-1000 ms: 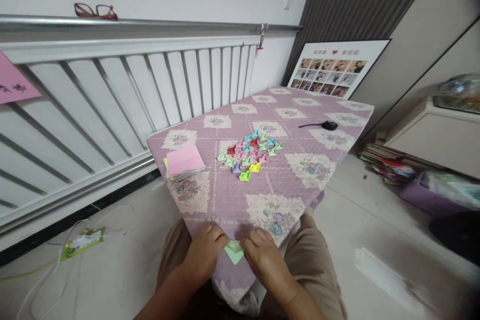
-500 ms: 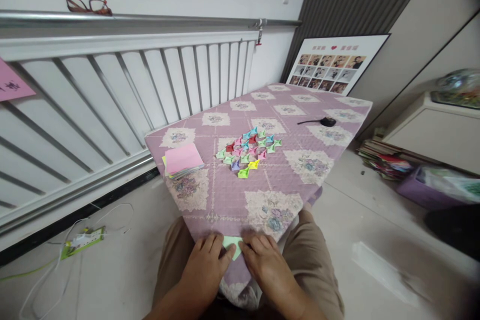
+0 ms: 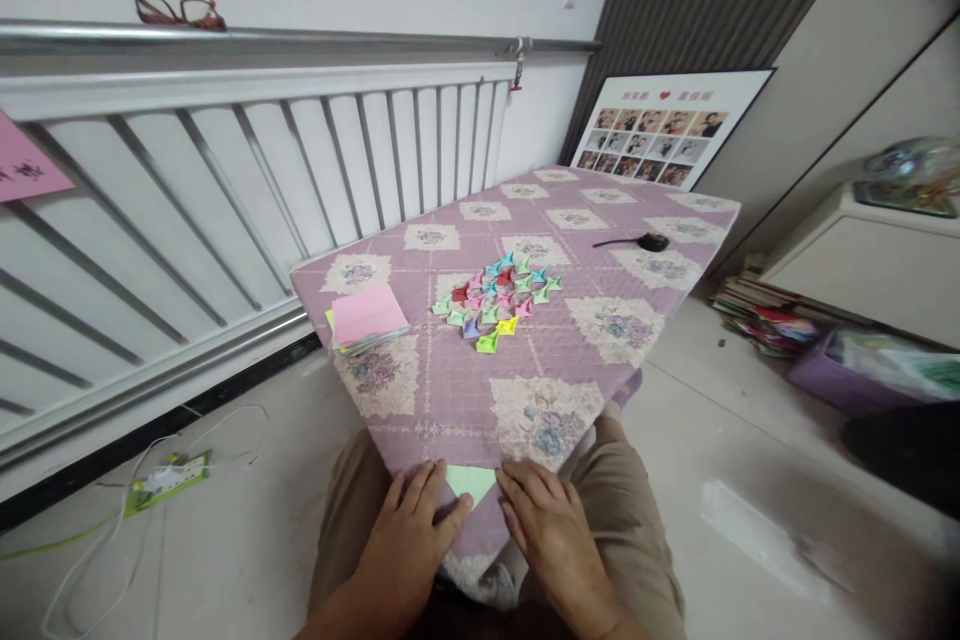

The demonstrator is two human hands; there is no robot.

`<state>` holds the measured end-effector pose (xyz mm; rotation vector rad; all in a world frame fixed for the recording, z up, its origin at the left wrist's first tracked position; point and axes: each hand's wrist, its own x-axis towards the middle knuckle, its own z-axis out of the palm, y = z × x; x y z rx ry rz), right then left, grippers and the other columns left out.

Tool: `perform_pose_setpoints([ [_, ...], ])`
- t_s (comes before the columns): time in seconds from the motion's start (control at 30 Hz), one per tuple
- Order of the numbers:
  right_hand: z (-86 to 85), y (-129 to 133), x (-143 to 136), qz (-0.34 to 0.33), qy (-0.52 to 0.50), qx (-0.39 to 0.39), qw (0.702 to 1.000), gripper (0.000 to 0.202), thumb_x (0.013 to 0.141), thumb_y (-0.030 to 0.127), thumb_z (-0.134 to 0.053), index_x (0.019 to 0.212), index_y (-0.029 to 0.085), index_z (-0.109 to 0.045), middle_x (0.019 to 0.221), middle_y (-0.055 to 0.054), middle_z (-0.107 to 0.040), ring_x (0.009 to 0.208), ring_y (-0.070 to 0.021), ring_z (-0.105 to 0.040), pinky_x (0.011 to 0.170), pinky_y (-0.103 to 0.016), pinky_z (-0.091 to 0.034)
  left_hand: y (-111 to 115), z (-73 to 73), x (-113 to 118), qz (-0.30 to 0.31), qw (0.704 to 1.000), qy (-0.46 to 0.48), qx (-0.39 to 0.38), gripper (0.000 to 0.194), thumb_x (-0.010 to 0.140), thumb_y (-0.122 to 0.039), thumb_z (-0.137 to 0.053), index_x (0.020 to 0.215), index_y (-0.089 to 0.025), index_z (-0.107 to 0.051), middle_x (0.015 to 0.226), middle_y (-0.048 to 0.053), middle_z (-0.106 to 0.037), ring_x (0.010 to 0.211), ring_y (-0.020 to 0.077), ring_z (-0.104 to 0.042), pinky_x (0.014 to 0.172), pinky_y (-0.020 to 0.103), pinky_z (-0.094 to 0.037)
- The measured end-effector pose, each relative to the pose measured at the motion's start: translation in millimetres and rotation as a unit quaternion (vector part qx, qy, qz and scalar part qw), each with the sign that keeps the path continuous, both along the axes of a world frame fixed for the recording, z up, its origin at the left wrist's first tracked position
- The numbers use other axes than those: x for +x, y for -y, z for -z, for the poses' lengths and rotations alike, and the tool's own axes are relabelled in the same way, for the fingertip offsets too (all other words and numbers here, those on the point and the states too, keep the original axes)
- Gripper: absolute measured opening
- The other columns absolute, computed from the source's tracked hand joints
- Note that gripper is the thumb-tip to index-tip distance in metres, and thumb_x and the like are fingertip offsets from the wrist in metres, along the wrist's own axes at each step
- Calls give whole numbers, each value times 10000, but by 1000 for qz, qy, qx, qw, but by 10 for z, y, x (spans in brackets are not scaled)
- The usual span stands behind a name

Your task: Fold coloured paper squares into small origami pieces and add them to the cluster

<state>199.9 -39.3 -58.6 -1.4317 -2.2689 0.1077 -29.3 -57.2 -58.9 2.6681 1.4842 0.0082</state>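
Observation:
A light green paper (image 3: 471,484), folded to a triangle with its tip toward me, lies on the near corner of the cloth-covered table (image 3: 457,398). My left hand (image 3: 411,530) rests at its left side, fingers spread, the thumb on the paper near the lower tip. At the paper's right corner lies my right hand (image 3: 549,530), fingers stretched out and fingertips touching the edge. Farther up the table, several small folded paper pieces (image 3: 491,288) in green, blue, pink, red, purple and yellow stand in rows.
A stack of square papers (image 3: 369,317), pink on top, lies at the table's left edge. A black object with a thin handle (image 3: 652,242) is at the right. A white radiator (image 3: 247,190) runs along the left; a power strip (image 3: 169,482) is on the floor.
My right hand has shifted slightly right, and its thumb has come off the paper. More of the green triangle now shows. My left hand is nearly where it was.

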Motion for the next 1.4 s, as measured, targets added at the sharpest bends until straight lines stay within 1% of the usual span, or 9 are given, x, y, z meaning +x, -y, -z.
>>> perform_pose_setpoints([
  [0.13,-107,-102,-44,38,-12,-20,999,158,874,227,-583,994,273,-674,1011,-31,-690,962,-238,-586,882,-415,-347,24,18,-5,-7,1000,9,-8,495,947,-244,-462,1405,-408,-372,1478,131,-383,1327,322,-376,1029,533,-341],
  [0.2,-156,-185,-129,51,-36,-33,998,127,889,220,-548,917,236,-671,918,-42,-680,882,-220,-590,827,-381,-371,32,35,-7,-9,1000,15,-5,489,951,-249,-452,1404,-414,-369,1486,130,-372,1333,320,-370,1028,540,-336],
  [0.27,-191,-261,-235,27,-54,-64,996,126,876,184,-532,852,213,-652,832,-39,-655,822,-197,-585,758,-323,-393,40,55,-10,-14,1000,19,2,488,952,-248,-451,1403,-417,-371,1493,123,-365,1338,315,-364,1031,541,-331],
  [0.47,-285,-377,-453,43,15,-158,986,57,805,184,-594,821,228,-627,908,-34,-640,873,-206,-569,738,-309,-367,82,160,11,-37,998,38,28,495,938,-242,-482,1379,-450,-394,1497,97,-368,1343,316,-359,1026,542,-345],
  [0.63,-366,-464,-467,35,36,-209,977,39,776,173,-605,777,212,-608,885,-33,-620,883,-205,-557,704,-286,-341,140,281,60,-76,993,55,66,512,926,-190,-490,1358,-458,-425,1497,84,-372,1350,312,-346,1023,549,-351],
  [0.83,-379,-506,-481,15,12,-228,974,88,728,111,-589,724,199,-594,807,-14,-622,784,-163,-550,663,-248,-328,161,324,66,-74,991,68,88,513,927,-177,-482,1357,-452,-428,1483,84,-395,1349,298,-350,1006,538,-378],
  [1.03,-387,-439,-461,19,-32,-255,966,177,702,88,-568,839,190,-615,740,7,-633,674,-135,-547,591,-225,-301,178,394,38,-64,987,65,130,525,918,-170,-504,1353,-455,-432,1474,58,-413,1346,283,-352,1021,500,-377],
  [1.27,-399,-439,-445,15,-77,-288,954,108,650,79,-598,661,186,-604,622,40,-590,607,-117,-504,564,-217,-287,184,452,5,-45,982,71,171,583,887,-147,-550,1357,-464,-418,1472,32,-419,1349,270,-343,1036,460,-372],
  [1.4,-412,-406,-400,13,-137,-294,946,112,638,78,-584,618,184,-555,592,47,-552,592,-115,-489,564,-214,-314,171,487,-35,-35,988,85,121,670,822,-73,-555,1363,-446,-423,1477,50,-413,1351,292,-346,1021,486,-389],
])
